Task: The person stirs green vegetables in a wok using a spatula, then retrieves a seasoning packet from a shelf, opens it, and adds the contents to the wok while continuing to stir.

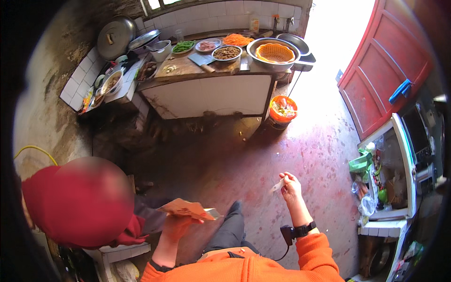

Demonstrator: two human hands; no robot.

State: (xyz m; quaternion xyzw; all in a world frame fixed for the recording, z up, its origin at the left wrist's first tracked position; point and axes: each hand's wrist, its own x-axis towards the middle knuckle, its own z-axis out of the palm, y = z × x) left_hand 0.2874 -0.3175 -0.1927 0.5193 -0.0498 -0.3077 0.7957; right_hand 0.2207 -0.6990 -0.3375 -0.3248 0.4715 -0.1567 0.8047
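Observation:
My left hand (pixel 178 225) is shut on a piece of brown cardboard or a flattened packet (pixel 186 208) with red print, held at waist height. My right hand (pixel 291 186), raised out to the right over the floor, pinches a small whitish item (pixel 277 185) between thumb and fingers. It is too small to tell whether that item is a scoop or a scrap of plastic. A black device (pixel 299 231) is strapped to my right wrist. Beneath both hands are my dark trousers and shoe (pixel 234 208) on the reddish floor.
A person in red (pixel 81 208) sits close at my left. Ahead, a counter holds a cutting board (pixel 188 72), a cleaver (pixel 201 62), plates of food and a metal basin (pixel 252 53). An orange bucket (pixel 282 121) stands before the bright doorway. A cabinet (pixel 408 176) lines the right.

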